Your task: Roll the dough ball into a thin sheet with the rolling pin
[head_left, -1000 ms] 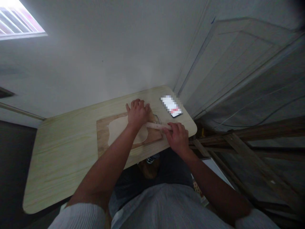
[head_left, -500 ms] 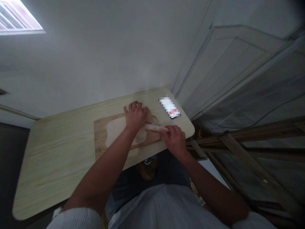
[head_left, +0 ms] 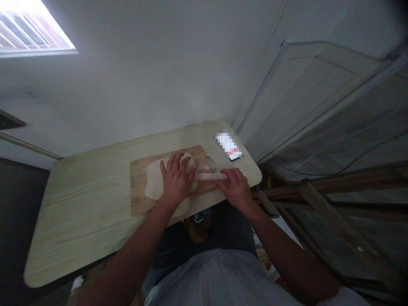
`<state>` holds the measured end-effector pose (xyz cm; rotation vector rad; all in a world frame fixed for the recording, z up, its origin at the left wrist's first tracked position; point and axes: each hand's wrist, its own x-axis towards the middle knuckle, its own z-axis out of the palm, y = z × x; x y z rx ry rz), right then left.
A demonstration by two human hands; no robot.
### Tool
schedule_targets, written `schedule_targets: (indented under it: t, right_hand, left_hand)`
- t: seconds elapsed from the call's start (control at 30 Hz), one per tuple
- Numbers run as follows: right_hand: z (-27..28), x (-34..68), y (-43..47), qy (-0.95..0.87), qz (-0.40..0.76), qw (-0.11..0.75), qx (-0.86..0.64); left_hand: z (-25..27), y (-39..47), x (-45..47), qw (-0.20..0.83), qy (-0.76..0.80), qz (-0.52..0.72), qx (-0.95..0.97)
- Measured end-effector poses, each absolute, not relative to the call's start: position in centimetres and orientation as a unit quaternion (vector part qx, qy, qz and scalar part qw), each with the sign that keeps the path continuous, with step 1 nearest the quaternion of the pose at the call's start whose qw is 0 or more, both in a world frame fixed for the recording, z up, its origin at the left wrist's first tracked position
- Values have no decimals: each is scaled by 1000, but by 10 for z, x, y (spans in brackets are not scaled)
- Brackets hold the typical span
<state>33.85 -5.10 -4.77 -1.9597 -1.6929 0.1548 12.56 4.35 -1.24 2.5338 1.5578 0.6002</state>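
Observation:
A flat sheet of rolled dough [head_left: 154, 180] lies on a wooden cutting board [head_left: 137, 204]. My left hand [head_left: 177, 176] rests over the dough's right part with its fingers spread. At the right end of the board, my right hand [head_left: 235, 183] is closed on the end of a pale wooden rolling pin [head_left: 210, 176]. The pin's other end reaches the dough's right edge beside my left thumb. Part of the dough is covered by my left hand.
The board lies on a light wood-grain table [head_left: 86, 212] with rounded corners. A lit phone [head_left: 228, 145], its screen blurred out, lies near the far right corner. A metal handle [head_left: 210, 163] sticks out from the board's right end. Behind is a white wall [head_left: 153, 85].
My left hand has moved from the board's far edge down toward me onto the dough. The rolling pin lies more level, still in my right hand. The view has shifted slightly.

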Motion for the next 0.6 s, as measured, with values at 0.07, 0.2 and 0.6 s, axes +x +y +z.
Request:
schedule_targets:
  t: [0.07,0.2,0.6]
  right_hand:
    - [-47,343,-47,-634,64,270,-722]
    - [-44,346,-43,-633,64,261,-726]
    - [-42,322,-35,-599,-43,269,-753]
  left_hand:
    - [-13,38,122,57,504,179,843]
    - [-22,27,118,69,492,151,855]
    - [-19,58,136,64,505,163,845]
